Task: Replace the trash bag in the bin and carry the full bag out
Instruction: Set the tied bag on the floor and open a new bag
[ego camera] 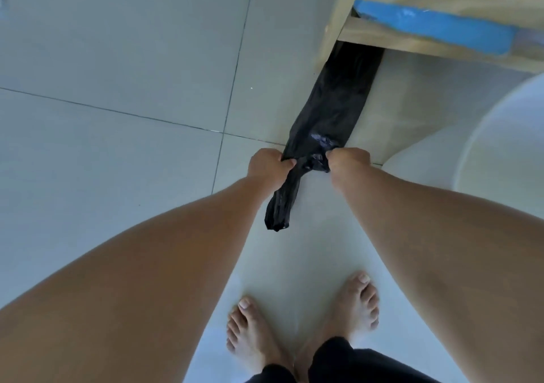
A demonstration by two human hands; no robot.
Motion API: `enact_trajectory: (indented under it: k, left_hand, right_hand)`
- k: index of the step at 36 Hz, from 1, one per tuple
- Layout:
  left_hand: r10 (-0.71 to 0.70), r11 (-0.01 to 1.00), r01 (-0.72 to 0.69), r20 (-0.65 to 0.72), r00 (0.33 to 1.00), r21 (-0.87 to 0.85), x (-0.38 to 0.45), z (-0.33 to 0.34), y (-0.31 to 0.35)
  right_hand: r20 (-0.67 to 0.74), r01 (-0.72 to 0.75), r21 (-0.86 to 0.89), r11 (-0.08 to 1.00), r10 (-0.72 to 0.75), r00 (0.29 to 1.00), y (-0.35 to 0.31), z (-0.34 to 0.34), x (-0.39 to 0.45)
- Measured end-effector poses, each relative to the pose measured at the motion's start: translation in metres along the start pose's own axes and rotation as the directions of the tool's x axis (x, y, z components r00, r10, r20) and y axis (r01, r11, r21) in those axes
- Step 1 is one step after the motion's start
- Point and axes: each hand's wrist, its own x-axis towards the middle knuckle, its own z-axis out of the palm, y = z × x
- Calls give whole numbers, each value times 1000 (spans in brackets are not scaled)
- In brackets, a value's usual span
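Bag [325,112] stretching lengthwise away toward wooden shelf [338,26] | left hand [266,166], right hand [347,159] both clamping near end, side by side | loose tail dangling toward feet

Black trash bag [326,112], still folded into a long strip (one loose end dangling), above the floor

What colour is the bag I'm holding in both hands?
Black and glossy; the bag shows best in the head view, gripped by the left hand and right hand.
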Motion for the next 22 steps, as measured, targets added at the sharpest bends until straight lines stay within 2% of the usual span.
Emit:
enact_trajectory:
  k: [1, 3, 4, 5, 6, 8, 9, 12, 16, 18, 20, 22]
  left_hand:
    - [-4, 1000, 5, 8, 1000, -31, -6, -4, -1]
    - [-15, 998, 17, 31, 999, -66, -25, -17, -1]
    - [-15, 997, 17, 32, 999, -78, -35, -25, 1]
    - [-14, 996, 16, 28, 1000, -89, -47, -35, 2]
    - [-11, 995, 13, 14, 1000, -99, -58, -46, 7]
    - [-9, 994, 8, -1, 1000, -106, -85, -72, 18]
    - [-2, 994, 2, 0, 1000, -105, -99, -86, 24]
    - [2, 996, -3, -14, 1000, -86, -144, -124, 44]
    - [-1, 999, -3, -81, 997, -46, -222, -172, 85]
    - [-13, 999, 10, -83, 996, -35, -263, -192, 107]
    - [1, 999, -2, -43, 999, -32, -304, -209, 127]
    - [23, 999, -23, 1, 1000, -44, -344, -222, 146]
  right_hand:
    - [76, 86, -163, 983, -75, 994, -2, -1, 1]
    - [182, -42, 11, 999, 40, 982, -4, -12, -19]
    - [205, 8, -24, 1000, -3, 979, -1, -15, -28]
    - [189, 107, -140, 984, -80, 979, 0, -24, -48]
    - [195, 222, -184, 958, -186, 963, -2, -30, -62]
    - [155, 230, -12, 973, -225, 962, -2, -43, -98]
    - [150, 180, 167, 969, -206, 967, -3, -51, -113]
    - [177, 54, 392, 918, -133, 975, -7, -81, -167]
    - [148, 78, 471, 879, -166, 975, -23, -139, -259]
    - [197, 111, 435, 894, -215, 957, -26, -171, -304]
    - [264, 98, 497, 862, -258, 930, -26, -203, -345]
    - [202, 145, 514, 845, -284, 938, -23, -235, -390]
